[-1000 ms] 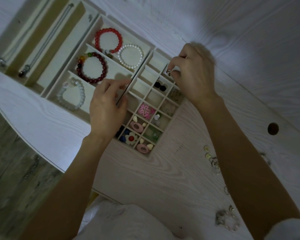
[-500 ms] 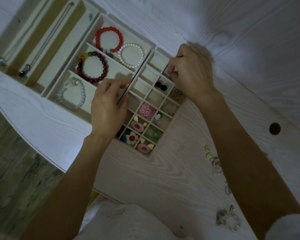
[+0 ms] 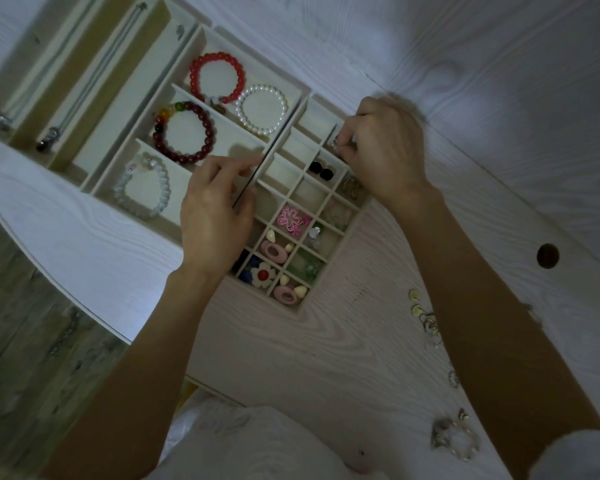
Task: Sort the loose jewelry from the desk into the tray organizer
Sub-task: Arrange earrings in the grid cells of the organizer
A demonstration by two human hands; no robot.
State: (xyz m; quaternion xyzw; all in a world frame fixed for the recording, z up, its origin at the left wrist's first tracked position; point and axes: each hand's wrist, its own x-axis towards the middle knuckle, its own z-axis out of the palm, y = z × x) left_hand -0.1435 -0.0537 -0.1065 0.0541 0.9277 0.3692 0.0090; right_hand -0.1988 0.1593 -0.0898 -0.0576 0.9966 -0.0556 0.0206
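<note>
Right hand barely shifted, grip pinching small ring over tray organizer, left hand pinching divider

The cream tray organizer holds a red bracelet, a white pearl bracelet, a pink flower and apparently black studs.

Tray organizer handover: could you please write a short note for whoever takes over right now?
Right hand pinches a small ring over a far-right cell of the tray organizer.
Left hand holds the tray's middle divider.
Done: four bracelets, black studs and flower pieces already sit in compartments.
Left: drop the ring, then sort the loose jewelry on the desk by the right forearm.
</note>
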